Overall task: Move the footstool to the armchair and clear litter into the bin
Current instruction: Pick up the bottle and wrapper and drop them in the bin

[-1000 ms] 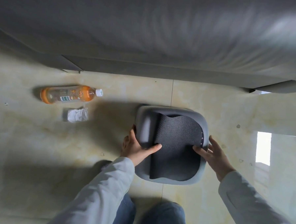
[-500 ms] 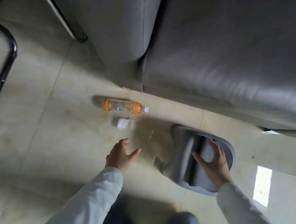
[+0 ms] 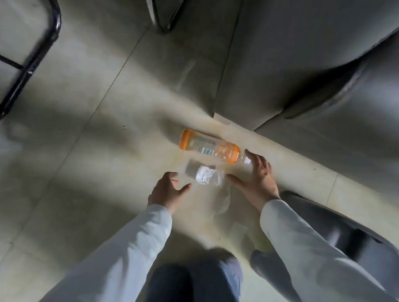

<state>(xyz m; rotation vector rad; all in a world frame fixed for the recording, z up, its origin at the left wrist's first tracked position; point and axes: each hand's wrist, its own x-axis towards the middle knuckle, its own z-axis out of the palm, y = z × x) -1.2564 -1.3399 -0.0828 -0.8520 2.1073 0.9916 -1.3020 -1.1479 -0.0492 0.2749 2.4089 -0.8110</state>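
Both hands hover empty, grip spread wide: the left hand (image 3: 166, 190) just short of the crumpled paper (image 3: 208, 178), the right hand (image 3: 258, 179) beside the orange bottle (image 3: 211, 149) on the floor (image 3: 82, 163); footstool (image 3: 350, 246) behind the right sleeve.

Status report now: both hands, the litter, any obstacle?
Left hand open, empty. Right hand open beside bottle. Crumpled paper between hands, untouched. No obstacle.

A pale, glossy tiled floor (image 3: 85, 149) carries everything. An orange-labelled plastic bottle (image 3: 211, 149) lies on its side mid-scene, with a crumpled white paper (image 3: 208, 176) just nearer. The grey armchair (image 3: 313, 71) stands far right, the grey footstool (image 3: 364, 249) near right, and a black metal frame (image 3: 34, 56) far left.
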